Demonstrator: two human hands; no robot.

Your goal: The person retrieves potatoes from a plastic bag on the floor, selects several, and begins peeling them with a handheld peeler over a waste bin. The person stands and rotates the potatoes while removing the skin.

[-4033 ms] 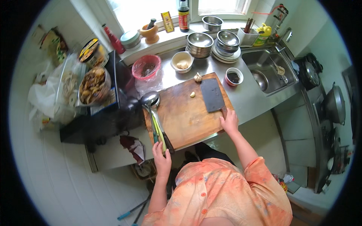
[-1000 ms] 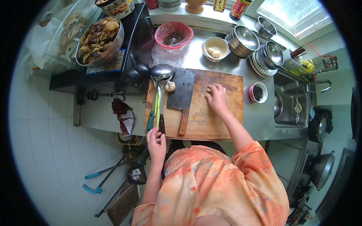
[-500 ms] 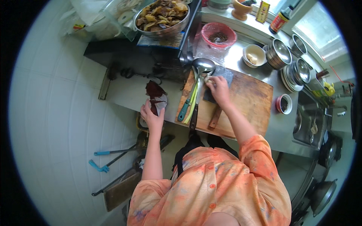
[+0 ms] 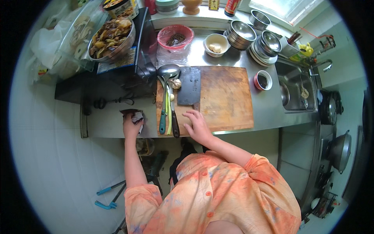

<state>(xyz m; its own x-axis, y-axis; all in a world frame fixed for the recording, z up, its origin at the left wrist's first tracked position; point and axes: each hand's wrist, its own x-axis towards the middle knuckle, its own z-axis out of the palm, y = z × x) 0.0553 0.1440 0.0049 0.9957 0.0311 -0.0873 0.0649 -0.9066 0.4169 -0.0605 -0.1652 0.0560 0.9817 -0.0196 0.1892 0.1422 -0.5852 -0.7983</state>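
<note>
Here, crumpled scrap (image 4: 137, 117) gripped in left hand (image 4: 130, 127); cleaver (image 4: 189, 87) partly beneath loosely spread right hand (image 4: 198, 127).

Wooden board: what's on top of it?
On the board lie a cleaver, a garlic bulb, a loose clove, two long-handled utensils and green stalks. The right hand covers part of the cleaver's handle; anything beneath the cleaver is hidden.

Far left, a steel bowl (image 4: 124, 51) heaped with brown pieces (image 4: 110, 38); far middle, a red basin (image 4: 189, 37), clear plastic (image 4: 171, 59) at its near side, and stacked metal bowls (image 4: 237, 41); right, a small red-and-white bowl (image 4: 257, 82), a steel sink (image 4: 287, 72), a grey wok (image 4: 339, 153).
</note>
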